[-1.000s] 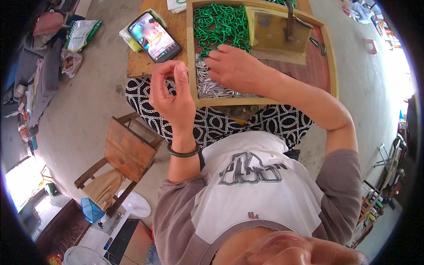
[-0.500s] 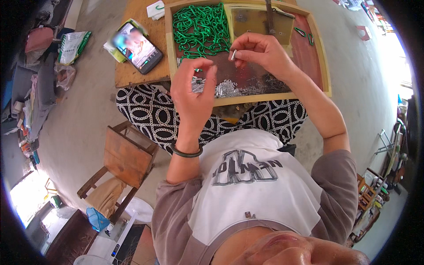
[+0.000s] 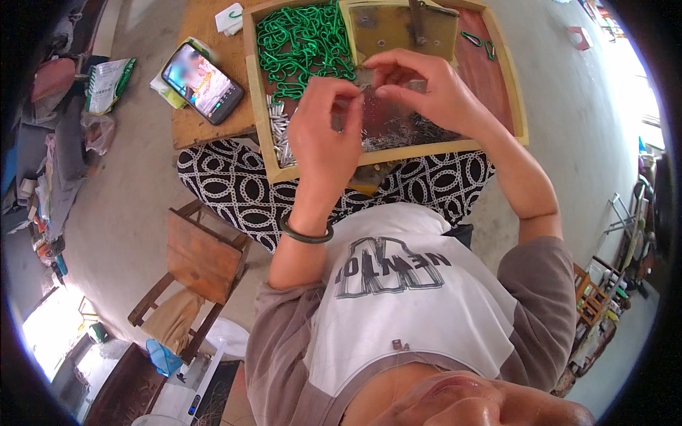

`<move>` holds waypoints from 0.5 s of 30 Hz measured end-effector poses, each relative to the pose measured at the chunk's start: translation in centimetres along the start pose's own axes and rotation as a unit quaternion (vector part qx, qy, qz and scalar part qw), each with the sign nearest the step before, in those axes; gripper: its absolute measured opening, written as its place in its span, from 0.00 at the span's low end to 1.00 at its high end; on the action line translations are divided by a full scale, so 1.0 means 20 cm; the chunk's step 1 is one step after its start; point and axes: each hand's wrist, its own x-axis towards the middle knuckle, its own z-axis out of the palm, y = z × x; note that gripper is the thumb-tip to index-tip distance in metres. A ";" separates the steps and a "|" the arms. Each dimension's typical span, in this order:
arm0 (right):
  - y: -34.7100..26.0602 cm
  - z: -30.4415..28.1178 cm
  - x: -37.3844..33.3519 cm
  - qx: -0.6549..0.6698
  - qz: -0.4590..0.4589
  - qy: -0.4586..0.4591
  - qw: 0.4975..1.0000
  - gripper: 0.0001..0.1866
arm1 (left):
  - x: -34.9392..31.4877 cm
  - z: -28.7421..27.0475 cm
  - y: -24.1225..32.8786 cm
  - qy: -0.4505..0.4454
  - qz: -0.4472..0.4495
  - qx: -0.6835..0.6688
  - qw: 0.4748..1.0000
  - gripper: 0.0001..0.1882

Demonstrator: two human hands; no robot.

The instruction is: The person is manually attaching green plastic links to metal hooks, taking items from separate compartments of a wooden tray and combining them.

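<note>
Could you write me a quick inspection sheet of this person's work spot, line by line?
Surface: wooden tray resting on the person's lap and a low wooden table.
Job's things: green clips heaped in the tray's far left; small silver metal pieces along its near side.
Clutter: phone with lit screen on the table.
Grippers: left hand and right hand raised together over the tray, fingertips meeting on something too small to tell.
Cables: nothing seen.
Surroundings: wooden chair, concrete floor.
</note>
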 end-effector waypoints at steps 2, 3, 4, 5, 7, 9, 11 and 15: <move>-0.01 -0.05 -0.05 -0.344 -0.097 0.004 0.934 0.10 | -0.01 0.00 -0.03 0.040 -0.084 -0.129 0.987 0.07; -0.01 -0.07 -0.08 -0.345 -0.095 0.005 0.934 0.10 | -0.01 -0.02 -0.03 0.034 -0.124 -0.185 0.974 0.07; 0.00 -0.09 -0.11 -0.432 -0.118 -0.021 0.894 0.09 | -0.01 -0.03 -0.05 0.033 -0.124 -0.186 0.974 0.07; 0.00 -0.10 -0.13 -0.514 -0.140 -0.048 0.845 0.08 | -0.02 -0.04 -0.07 0.026 -0.134 -0.217 0.967 0.08; 0.00 -0.11 -0.17 -0.543 -0.120 -0.050 0.830 0.06 | -0.03 -0.05 -0.07 0.022 -0.145 -0.237 0.961 0.07; 0.01 -0.11 -0.18 -0.572 -0.101 -0.051 0.813 0.04 | -0.04 -0.05 -0.08 0.021 -0.142 -0.231 0.962 0.07; 0.05 -0.10 -0.18 -0.607 -0.166 -0.069 0.774 0.06 | -0.04 -0.05 -0.08 0.021 -0.139 -0.224 0.964 0.07; 0.03 -0.01 -0.17 -0.656 -0.175 -0.105 0.727 0.08 | -0.05 -0.05 -0.08 0.004 -0.154 -0.217 0.964 0.07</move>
